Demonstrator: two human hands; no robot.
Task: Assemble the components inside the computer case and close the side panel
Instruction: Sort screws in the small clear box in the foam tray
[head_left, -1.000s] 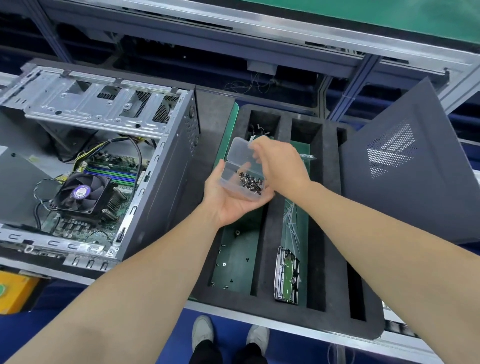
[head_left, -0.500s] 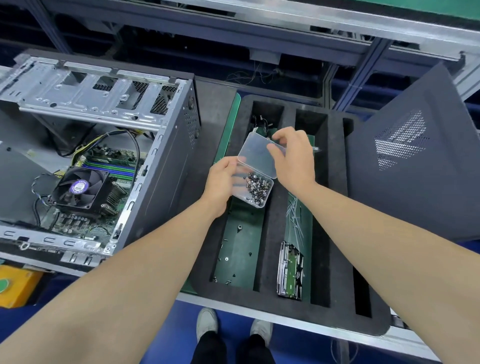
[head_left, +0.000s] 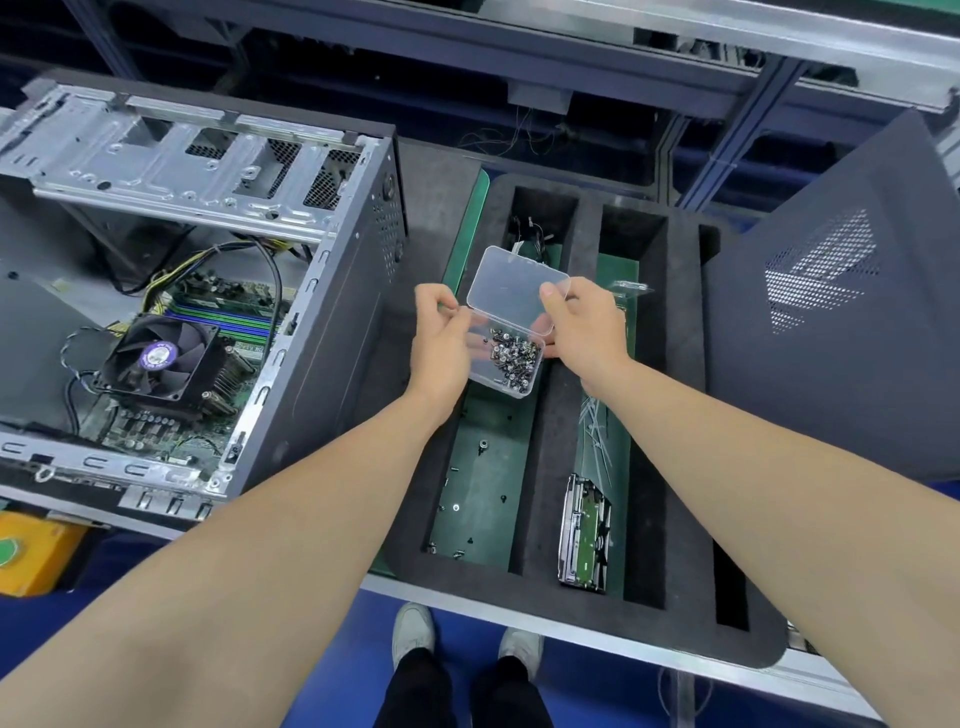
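A small clear plastic box (head_left: 511, 332) with several screws in its base is held over the black foam tray (head_left: 550, 467), its hinged lid standing open. My left hand (head_left: 441, 343) grips the box's left side. My right hand (head_left: 584, 327) pinches the lid's right edge with the thumb on top. The open computer case (head_left: 332, 322) lies at the left, showing its motherboard and CPU fan (head_left: 156, 358). The dark side panel (head_left: 841, 332) leans at the right. A hard drive (head_left: 584, 535) stands in a tray slot.
Loose screws lie on the green floor of the tray's left slot (head_left: 483, 483). Cable ties (head_left: 597, 436) lie above the hard drive. A yellow object (head_left: 31, 551) sits at the lower left. A metal frame rail (head_left: 727, 47) runs along the back.
The box went from my left palm to a two-handed hold. My right hand moved from above the screws to the lid's edge, and the lid swung up and stands more open.
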